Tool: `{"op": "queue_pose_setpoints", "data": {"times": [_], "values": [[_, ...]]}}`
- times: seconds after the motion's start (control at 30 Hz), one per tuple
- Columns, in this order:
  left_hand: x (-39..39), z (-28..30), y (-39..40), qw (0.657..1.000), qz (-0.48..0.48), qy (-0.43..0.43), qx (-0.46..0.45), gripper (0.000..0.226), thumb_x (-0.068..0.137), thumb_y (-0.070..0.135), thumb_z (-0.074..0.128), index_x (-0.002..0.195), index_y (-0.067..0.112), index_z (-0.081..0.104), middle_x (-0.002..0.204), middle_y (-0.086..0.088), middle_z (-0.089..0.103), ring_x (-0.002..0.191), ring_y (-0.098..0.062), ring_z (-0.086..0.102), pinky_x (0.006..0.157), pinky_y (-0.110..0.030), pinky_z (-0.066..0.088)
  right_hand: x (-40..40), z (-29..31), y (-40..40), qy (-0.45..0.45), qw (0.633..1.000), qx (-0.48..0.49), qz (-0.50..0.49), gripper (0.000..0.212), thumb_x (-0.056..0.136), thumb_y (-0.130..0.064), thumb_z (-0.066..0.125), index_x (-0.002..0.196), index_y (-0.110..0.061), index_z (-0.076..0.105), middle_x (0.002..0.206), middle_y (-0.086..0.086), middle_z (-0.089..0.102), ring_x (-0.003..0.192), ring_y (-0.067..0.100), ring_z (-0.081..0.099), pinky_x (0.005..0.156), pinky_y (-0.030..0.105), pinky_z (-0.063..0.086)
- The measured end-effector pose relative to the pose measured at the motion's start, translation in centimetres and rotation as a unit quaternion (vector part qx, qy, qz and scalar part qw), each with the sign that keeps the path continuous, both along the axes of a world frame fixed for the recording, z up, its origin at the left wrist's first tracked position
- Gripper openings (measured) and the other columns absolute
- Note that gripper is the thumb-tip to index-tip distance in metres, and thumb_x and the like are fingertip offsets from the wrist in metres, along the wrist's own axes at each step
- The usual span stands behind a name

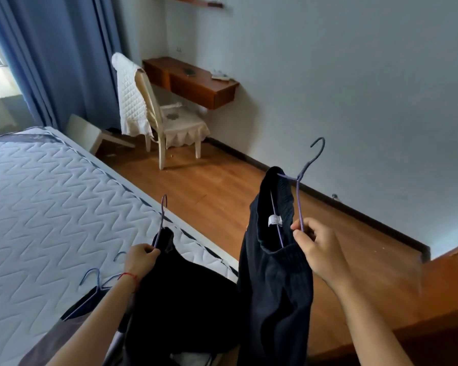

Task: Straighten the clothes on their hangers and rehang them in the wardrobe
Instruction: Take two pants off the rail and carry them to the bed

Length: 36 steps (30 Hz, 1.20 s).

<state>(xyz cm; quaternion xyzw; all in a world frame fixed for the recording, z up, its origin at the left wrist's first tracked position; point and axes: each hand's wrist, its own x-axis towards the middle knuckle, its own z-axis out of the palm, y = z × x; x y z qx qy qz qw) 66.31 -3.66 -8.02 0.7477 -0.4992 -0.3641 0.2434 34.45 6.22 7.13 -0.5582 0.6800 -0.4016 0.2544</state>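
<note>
A dark garment (273, 260) is hung on a purple hanger (299, 196), held up over the wooden floor (209, 196); the right hand (315, 247) is pinched shut on its wire. A 2nd dark garment (180, 286) on another hanger (161, 220) is gripped by the closed left hand (140, 260) at the mattress (50, 207) edge. 2 blue hangers (95, 283) lie on the mattress.

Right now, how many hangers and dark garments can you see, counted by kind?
Hangers: 4 (right hand holds one, left hand holds one, two on the mattress)
Dark garments: 2
Total: 6
</note>
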Motion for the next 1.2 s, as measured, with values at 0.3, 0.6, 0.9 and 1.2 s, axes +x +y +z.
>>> {"op": "queue_pose_setpoints", "data": {"times": [0.3,0.6,0.9,1.2], "values": [[-2.5,-0.6,-5.2,0.990,0.032,-0.138,0.019,0.027,0.080,0.016,0.059,0.105,0.006,0.066,0.113,-0.025,0.061,0.109,-0.039,0.054,0.093,-0.042,0.044,-5.6,-1.1,-8.7,-0.029,0.999,0.015,0.040,0.011,0.088,-0.004,0.053,0.079,-0.010,0.057,0.055,0.000,0.042,0.046,0.009,0.034,0.052,0.029,0.030],[-16.6,2.1,-12.0,0.993,-0.004,-0.079,-0.089,0.028,0.083,0.011,0.062,0.108,-0.001,0.061,0.109,-0.020,0.062,0.104,-0.033,0.057,0.089,-0.034,0.041,-15.6,-0.2,-17.5,0.002,0.983,0.035,0.181,0.009,0.087,0.004,0.053,0.084,0.002,0.062,0.061,0.002,0.045,0.046,0.001,0.041,0.048,0.008,0.033],[-28.3,7.2,-19.3,0.981,-0.014,-0.090,-0.169,0.042,0.088,0.016,0.056,0.128,0.006,0.049,0.127,-0.015,0.055,0.119,-0.031,0.050,0.102,-0.036,0.036,-26.2,0.9,-25.7,0.009,0.959,0.048,0.280,0.018,0.086,0.003,0.056,0.081,-0.010,0.067,0.081,0.001,0.067,0.085,0.008,0.061,0.075,0.005,0.043],[-29.0,7.9,-27.5,0.966,-0.069,-0.175,-0.176,0.050,0.087,0.013,0.054,0.136,0.017,0.042,0.142,-0.006,0.045,0.132,-0.028,0.038,0.106,-0.048,0.035,-31.6,1.6,-32.4,0.053,0.945,0.035,0.320,0.022,0.086,0.001,0.057,0.079,-0.017,0.067,0.082,-0.015,0.066,0.084,0.002,0.062,0.076,0.004,0.042]]}}
